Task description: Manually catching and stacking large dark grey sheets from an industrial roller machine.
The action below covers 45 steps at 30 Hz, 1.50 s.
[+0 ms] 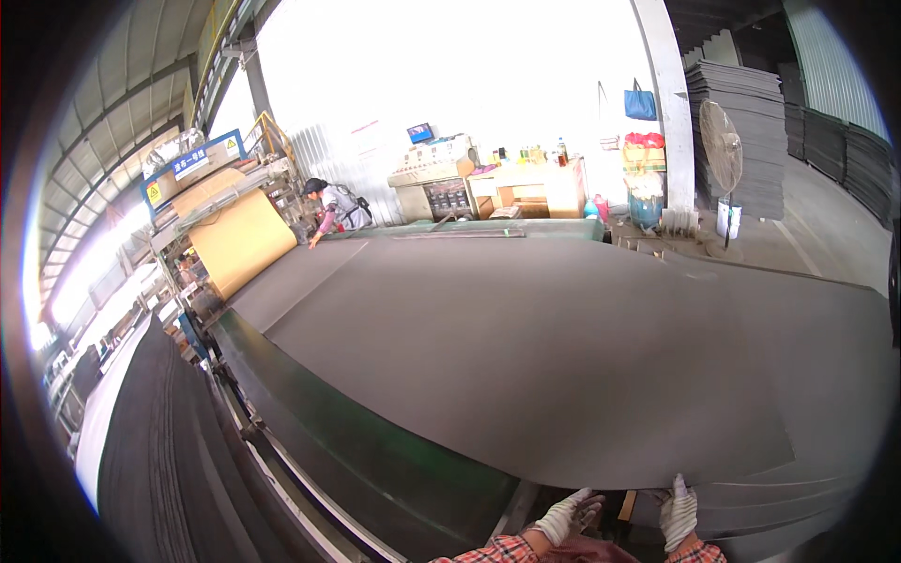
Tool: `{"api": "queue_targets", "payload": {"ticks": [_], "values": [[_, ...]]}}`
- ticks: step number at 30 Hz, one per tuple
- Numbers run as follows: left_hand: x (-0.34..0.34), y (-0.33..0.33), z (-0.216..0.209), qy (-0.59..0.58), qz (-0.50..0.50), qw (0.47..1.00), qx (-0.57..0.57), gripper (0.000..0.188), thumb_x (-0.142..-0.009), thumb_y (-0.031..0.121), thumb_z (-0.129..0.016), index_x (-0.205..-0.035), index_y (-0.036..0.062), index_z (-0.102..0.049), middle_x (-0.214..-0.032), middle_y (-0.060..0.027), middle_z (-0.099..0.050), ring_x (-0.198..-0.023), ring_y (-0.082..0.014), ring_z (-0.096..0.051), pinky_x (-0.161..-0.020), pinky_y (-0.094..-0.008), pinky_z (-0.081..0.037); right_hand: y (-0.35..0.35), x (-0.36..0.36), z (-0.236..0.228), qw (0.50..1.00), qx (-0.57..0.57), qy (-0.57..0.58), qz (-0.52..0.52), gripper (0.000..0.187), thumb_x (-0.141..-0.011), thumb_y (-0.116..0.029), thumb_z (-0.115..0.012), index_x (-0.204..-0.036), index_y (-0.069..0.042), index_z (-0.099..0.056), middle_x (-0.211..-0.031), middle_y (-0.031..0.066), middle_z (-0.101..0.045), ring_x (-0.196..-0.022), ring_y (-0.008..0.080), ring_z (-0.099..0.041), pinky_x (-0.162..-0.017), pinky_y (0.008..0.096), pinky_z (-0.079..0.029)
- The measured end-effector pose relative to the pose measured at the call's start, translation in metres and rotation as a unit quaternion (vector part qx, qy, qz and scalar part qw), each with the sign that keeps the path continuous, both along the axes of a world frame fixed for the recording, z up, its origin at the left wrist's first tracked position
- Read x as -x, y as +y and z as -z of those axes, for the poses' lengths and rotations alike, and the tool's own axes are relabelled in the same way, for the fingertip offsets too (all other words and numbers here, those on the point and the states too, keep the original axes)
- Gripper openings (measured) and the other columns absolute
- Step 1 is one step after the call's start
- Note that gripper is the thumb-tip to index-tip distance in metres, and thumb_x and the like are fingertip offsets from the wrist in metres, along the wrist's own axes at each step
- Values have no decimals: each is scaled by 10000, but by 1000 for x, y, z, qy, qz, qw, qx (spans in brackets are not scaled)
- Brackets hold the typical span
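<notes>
A wide, dark grey foam-like sheet (526, 347) stretches over a green conveyor belt (366, 460) and reaches right, over a pile of similar sheets (779, 511). My right hand (678, 521), in a white striped glove, is at the sheet's near edge. One digit lies on top of the edge and the others are partly hidden, so the hand seems to pinch it. Just left of it, my gloved left hand (568, 518) is beside the same edge, fingers stretched out and slightly apart, with nothing visible in them. Both forearms wear red checked sleeves.
A co-worker (343, 206) leans over the belt's far end, near a machine with a tan sheet (246, 246) on it. More dark sheets (174, 460) stand at the left. Behind the belt are a control console (432, 167), a wooden desk (563, 192) and a standing fan (721, 150).
</notes>
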<state>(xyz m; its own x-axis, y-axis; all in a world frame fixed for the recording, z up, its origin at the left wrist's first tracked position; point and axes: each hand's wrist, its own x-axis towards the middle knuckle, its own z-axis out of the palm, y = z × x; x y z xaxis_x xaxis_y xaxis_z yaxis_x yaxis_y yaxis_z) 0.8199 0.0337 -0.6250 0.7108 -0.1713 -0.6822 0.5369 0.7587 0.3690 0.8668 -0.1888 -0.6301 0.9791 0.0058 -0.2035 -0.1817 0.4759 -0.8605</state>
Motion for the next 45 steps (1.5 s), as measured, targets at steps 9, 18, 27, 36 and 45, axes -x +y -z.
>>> {"api": "queue_targets", "payload": {"ticks": [9,18,27,36,45], "values": [[0,-4,-11,5,1,1000,17,381,-779,292,-608,-1093,113,-488,-1055,-47,-566,-828,-124,-544,-709,-233,-449,44,9,-43,997,6,19,-71,436,-813,-385,-513,-1027,-8,-470,-900,135,-578,-719,242,-603,-673,349,-495],[0,11,-36,-32,-76,996,40,333,-784,233,-601,-1062,80,-500,-986,-72,-580,-821,-160,-549,-732,-258,-460,63,24,-65,974,-3,61,-217,414,-815,-319,-549,-1057,6,-465,-898,170,-578,-766,256,-597,-707,363,-491],[-11,45,-8,-1,-173,984,40,151,-763,124,-606,-886,63,-542,-817,-82,-589,-704,-192,-584,-541,-246,-512,57,46,-61,949,14,106,-295,484,-847,-292,-500,-1127,89,-400,-937,199,-554,-840,272,-570,-758,374,-473],[-4,78,-10,7,-264,964,39,139,-747,122,-613,-860,78,-547,-805,-51,-588,-730,-184,-574,-544,-240,-490,35,63,-38,937,33,170,-302,538,-823,-365,-498,-1156,47,-402,-1038,166,-526,-964,260,-507,-843,384,-401],[-8,114,-5,-62,-319,945,-36,76,-700,90,-622,-763,101,-582,-782,-6,-603,-730,-128,-568,-594,-215,-494,18,55,-2,930,188,31,-315,401,-841,-279,-507,-1087,37,-480,-975,145,-590,-852,219,-587,-711,304,-465]]}}
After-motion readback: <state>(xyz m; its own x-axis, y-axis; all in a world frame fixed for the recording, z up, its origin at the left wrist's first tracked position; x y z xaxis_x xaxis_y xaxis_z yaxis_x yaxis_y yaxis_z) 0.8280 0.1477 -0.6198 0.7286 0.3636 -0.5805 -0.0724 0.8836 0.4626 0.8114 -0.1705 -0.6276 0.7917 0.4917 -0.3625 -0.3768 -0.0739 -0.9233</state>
